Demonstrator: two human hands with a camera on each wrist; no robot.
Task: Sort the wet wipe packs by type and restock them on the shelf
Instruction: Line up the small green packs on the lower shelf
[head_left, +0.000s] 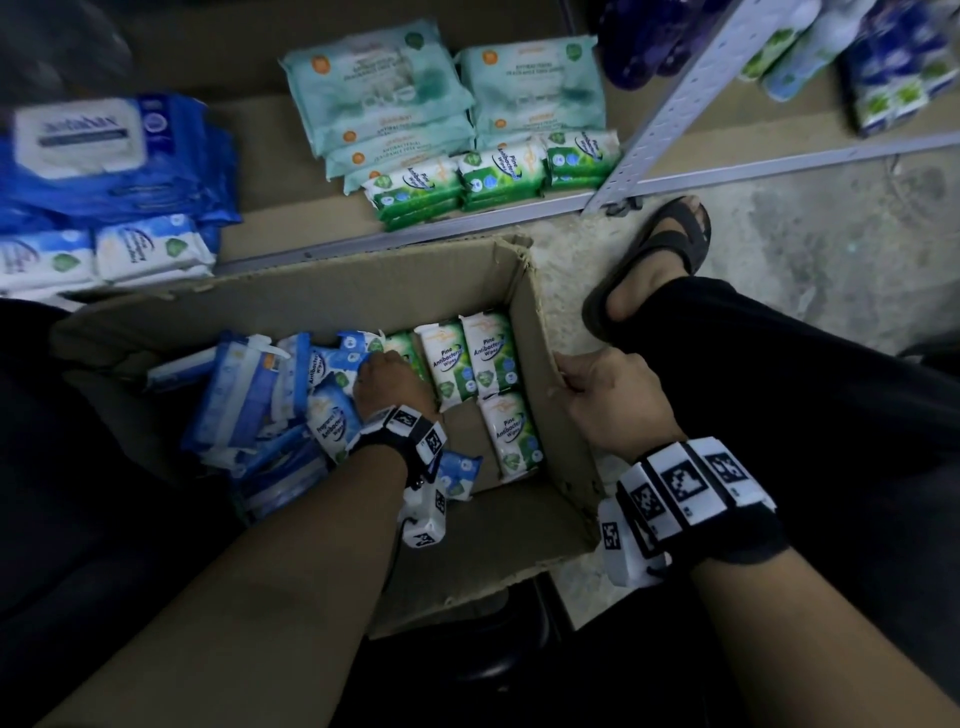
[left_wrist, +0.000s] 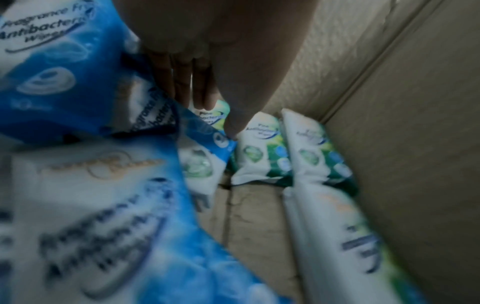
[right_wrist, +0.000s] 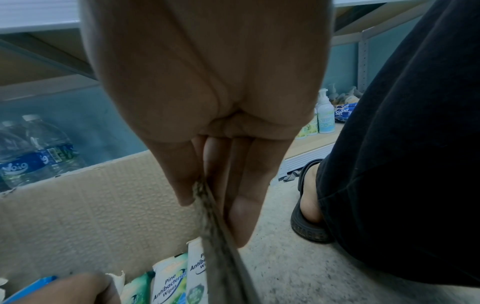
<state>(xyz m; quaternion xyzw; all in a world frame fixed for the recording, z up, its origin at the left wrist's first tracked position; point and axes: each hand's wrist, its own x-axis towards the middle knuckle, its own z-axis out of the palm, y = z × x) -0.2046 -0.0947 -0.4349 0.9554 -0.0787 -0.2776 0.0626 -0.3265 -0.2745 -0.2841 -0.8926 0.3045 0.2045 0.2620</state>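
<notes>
Where left fingers reach, green pack just beneath.

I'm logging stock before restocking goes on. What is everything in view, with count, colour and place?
Cardboard box: one, brown, on the floor before the shelf.
Pine wipe packs in box: four visible, green-white, right side.
Fragrance-free wipe packs in box: a heap, blue-white, left side.
Pine wipe packs on shelf: three stacks, green-white, front.
Teal wipe packs: two stacks, behind those.
Large blue wipe packs: one stack, shelf left.
Water bottles: at least two, clear, behind the box.
Left hand: on the packs in the box.
Right hand: pinching the box's right wall.
</notes>
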